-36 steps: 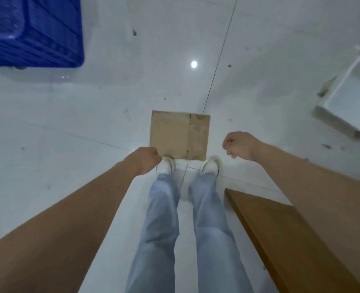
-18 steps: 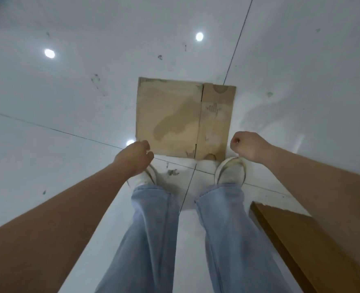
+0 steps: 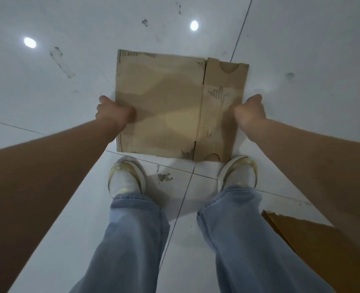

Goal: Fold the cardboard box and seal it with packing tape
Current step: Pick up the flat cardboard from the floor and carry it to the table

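Note:
A flattened brown cardboard box (image 3: 166, 102) lies on the white tiled floor just in front of my feet. It shows a fold line right of centre and half-round notches at its far and near right edges. My left hand (image 3: 113, 115) grips the box's left edge, fingers curled under it. My right hand (image 3: 250, 114) grips the right edge the same way. No packing tape is in view.
My two legs in blue jeans and white shoes (image 3: 126, 178) stand right behind the box. A brown cardboard sheet or board (image 3: 314, 246) lies at the lower right. Ceiling lights glare off the glossy floor tiles (image 3: 47, 102).
I have bent lower toward the floor, so the box looks larger. Both hands moved forward from beside my shoes to the box's left and right edges and took hold.

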`<action>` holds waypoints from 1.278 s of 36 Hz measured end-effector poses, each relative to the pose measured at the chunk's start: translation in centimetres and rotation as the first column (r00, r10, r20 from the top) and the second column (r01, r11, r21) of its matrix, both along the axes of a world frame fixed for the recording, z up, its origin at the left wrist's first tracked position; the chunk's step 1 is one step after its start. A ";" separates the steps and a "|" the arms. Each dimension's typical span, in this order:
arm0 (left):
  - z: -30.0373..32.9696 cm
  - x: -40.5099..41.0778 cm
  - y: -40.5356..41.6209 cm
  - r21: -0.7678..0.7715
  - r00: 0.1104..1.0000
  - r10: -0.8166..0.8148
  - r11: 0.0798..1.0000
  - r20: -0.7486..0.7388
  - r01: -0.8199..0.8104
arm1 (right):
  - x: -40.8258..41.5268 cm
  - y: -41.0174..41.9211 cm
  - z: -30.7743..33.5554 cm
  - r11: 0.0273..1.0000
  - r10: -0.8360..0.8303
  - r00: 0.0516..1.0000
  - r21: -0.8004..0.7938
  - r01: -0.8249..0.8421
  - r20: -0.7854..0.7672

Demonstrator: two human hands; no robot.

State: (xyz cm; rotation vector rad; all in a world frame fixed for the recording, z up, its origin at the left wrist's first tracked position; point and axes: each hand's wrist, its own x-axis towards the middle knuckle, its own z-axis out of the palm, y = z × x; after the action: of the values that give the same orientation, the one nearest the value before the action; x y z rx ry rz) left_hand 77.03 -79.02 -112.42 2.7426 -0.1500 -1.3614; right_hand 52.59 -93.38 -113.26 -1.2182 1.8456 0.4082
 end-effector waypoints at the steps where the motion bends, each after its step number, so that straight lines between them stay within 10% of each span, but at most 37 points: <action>1: -0.2 0.1 -0.1 -0.017 0.999 0.038 0.999 -0.023 -0.038 | 0.2 -0.1 -0.2 0.998 -0.061 0.998 0.010 0.061 0.010; 11: 4.9 1.8 -1.5 -0.249 0.933 0.219 0.923 -0.287 -0.293 | -0.4 -1.7 4.5 0.879 -0.455 0.863 0.267 0.396 0.220; 23: 25.4 5.0 -11.7 -0.383 0.986 0.059 0.916 -0.157 -0.116 | 2.6 -9.9 25.1 0.891 -0.453 0.834 0.157 0.425 0.313; 31: 53.3 9.6 -25.2 -0.479 0.991 -0.129 0.869 0.032 0.128 | 5.8 -22.0 53.0 0.900 -0.397 0.805 0.014 0.436 0.440; 46: 115.5 7.6 -38.0 -0.796 0.901 -0.262 0.426 0.347 0.430 | -0.1 -30.7 115.8 0.747 0.018 0.673 -0.457 0.483 0.740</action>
State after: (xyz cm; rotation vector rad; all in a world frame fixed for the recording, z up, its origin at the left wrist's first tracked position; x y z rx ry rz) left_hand 84.63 -117.03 3.13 1.9418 -1.1448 -0.7157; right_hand 52.51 -124.05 2.59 -1.2520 1.4137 -0.8388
